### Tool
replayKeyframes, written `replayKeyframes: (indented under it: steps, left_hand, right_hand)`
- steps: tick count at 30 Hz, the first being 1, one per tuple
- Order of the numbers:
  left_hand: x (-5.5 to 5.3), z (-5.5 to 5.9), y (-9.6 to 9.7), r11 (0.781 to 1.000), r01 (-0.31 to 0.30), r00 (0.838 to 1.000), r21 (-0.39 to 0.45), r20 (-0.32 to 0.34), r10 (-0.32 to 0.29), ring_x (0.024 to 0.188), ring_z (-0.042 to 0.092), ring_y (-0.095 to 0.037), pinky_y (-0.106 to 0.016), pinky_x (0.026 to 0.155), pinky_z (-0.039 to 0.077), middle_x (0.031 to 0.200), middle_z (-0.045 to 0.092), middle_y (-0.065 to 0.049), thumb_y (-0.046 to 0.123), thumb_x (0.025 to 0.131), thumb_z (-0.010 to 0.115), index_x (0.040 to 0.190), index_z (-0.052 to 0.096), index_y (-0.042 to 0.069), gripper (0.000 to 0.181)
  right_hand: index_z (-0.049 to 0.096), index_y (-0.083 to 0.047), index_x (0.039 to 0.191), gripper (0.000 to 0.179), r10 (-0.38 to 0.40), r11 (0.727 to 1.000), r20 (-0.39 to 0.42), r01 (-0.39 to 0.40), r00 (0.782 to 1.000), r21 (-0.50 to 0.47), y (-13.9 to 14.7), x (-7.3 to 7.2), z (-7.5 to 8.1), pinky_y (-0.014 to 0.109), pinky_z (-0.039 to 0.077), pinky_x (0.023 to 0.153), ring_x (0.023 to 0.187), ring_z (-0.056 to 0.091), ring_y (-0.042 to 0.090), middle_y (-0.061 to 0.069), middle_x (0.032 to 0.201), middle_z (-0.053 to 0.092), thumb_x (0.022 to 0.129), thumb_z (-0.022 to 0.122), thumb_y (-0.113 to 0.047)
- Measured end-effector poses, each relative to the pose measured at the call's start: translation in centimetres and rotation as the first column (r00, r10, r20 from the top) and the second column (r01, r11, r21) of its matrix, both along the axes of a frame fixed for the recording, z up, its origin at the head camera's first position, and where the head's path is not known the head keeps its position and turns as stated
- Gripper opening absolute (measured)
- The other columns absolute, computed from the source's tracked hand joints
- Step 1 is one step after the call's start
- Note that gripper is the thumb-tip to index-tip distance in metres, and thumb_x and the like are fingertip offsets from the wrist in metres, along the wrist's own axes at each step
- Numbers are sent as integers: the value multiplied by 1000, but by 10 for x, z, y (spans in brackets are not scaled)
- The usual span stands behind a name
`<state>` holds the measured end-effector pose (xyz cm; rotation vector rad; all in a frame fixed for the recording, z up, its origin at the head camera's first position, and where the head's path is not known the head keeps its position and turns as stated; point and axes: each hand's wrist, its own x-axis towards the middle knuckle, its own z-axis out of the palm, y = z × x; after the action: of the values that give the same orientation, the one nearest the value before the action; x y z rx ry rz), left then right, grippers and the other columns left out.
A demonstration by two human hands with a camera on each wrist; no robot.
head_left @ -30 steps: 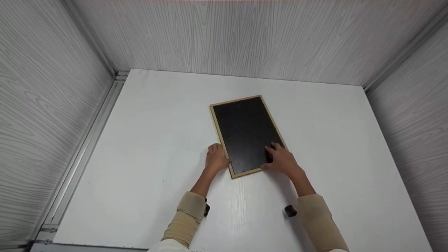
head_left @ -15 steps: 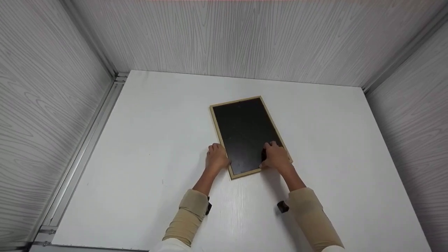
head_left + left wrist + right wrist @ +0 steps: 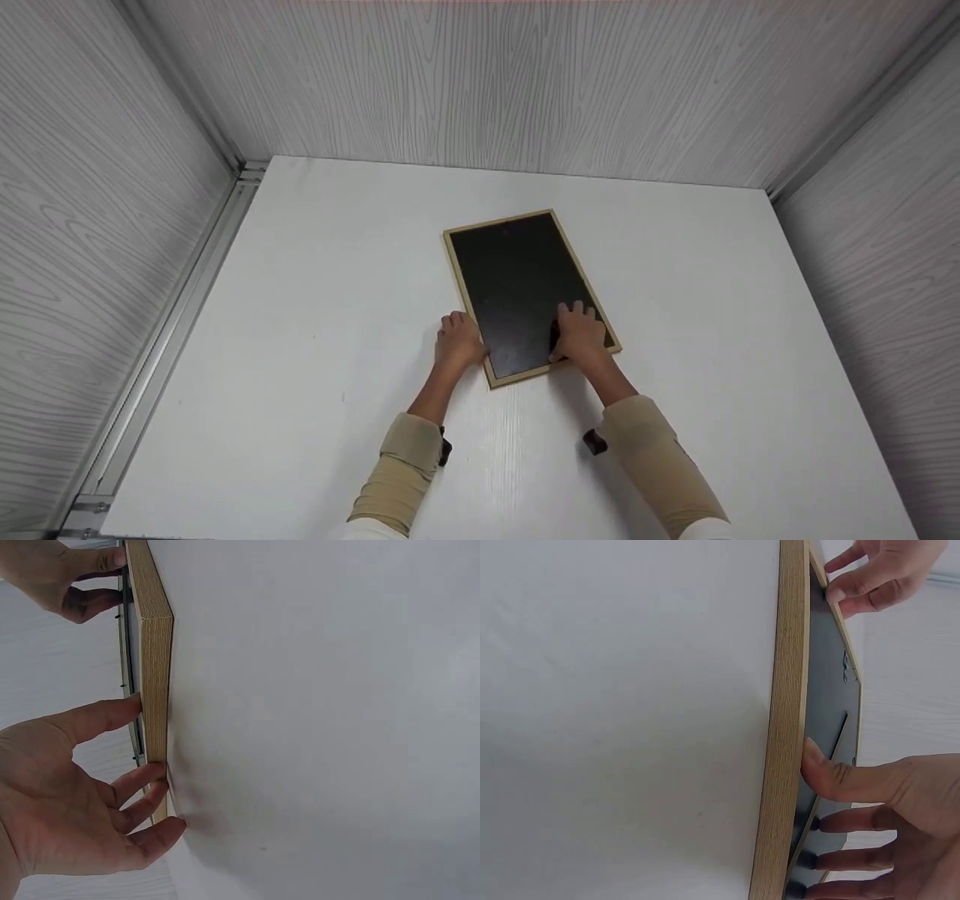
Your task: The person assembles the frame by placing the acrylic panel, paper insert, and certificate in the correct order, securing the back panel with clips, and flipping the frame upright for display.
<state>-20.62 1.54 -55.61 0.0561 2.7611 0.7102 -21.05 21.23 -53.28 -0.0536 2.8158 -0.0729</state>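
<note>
A picture frame (image 3: 517, 277) lies face down on the white table, tilted slightly, its black backing up inside a light wooden rim. My left hand (image 3: 459, 341) holds its left side near the lower corner; in the left wrist view the thumb lies at the top of the rim (image 3: 156, 675) and the fingers bear on its outer side. Over the near right corner is my right hand (image 3: 581, 334). Its thumb touches the near rim, and the other fingers reach out straight over the backing, past a thin slanted strip (image 3: 825, 772). A small metal fastener (image 3: 845, 666) shows on the backing.
Grey wood-grain panels rise behind the white table (image 3: 337, 262) and on both sides. A metal rail (image 3: 172, 322) runs along the left edge. Each forearm wears a tan sleeve with a small black camera (image 3: 595, 441) by the wrist.
My right hand has slid left along the near edge, uncovering the frame's right corner. My left hand keeps its place on the left side.
</note>
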Motion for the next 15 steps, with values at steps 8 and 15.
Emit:
replayKeyframes:
  steps: [8,15]
  left_hand:
    - [9,-2,1,1000,12,1000,8,-7,-12,123,29,-37,-44,98,31,127,35,-26,16,84,68,129,31,-16,66]
    - [39,5,13,987,77,995,139,58,-86,133,7,-41,-44,102,27,144,9,-32,21,81,71,138,14,-16,88]
  right_hand:
    - [34,4,133,93,17,999,28,-15,999,-48,1,0,-1,50,43,81,115,36,44,29,130,33,62,86,-26]
    - [49,9,125,58,-95,933,-22,82,995,-350,30,3,-1,51,40,88,115,39,44,29,126,42,84,67,-28]
